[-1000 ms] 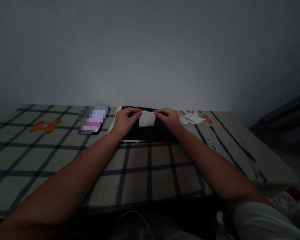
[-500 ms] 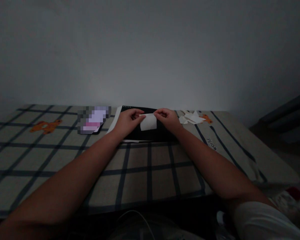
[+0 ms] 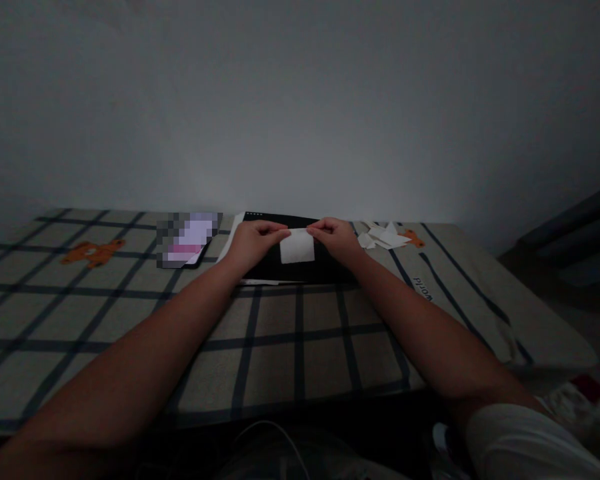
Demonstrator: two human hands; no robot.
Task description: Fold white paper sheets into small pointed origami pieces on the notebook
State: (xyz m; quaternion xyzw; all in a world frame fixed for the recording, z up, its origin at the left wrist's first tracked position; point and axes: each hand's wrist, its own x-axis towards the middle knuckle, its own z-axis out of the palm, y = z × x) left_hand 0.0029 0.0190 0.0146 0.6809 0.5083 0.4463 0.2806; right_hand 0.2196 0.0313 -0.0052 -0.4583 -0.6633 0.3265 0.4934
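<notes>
A small white piece of paper (image 3: 297, 247) is stretched between my two hands over a black mat or folder (image 3: 263, 270). My left hand (image 3: 257, 241) pinches its upper left corner between thumb and fingers. At the upper right corner, my right hand (image 3: 334, 237) pinches it the same way. The paper's lower part hangs or lies flat against the black surface; I cannot tell which. White sheets (image 3: 260, 283) show from under the black thing at its left and front edges.
To the left lies a phone (image 3: 190, 243), its screen blurred out. Several white paper scraps (image 3: 384, 236) are heaped at the right. A checked cloth (image 3: 280, 333) with orange figures covers the table, which meets a plain wall (image 3: 300, 113) at the back.
The paper has flattened and squared up a little. Both hands still pinch its upper corners, the left fingers slightly straighter and lower.
</notes>
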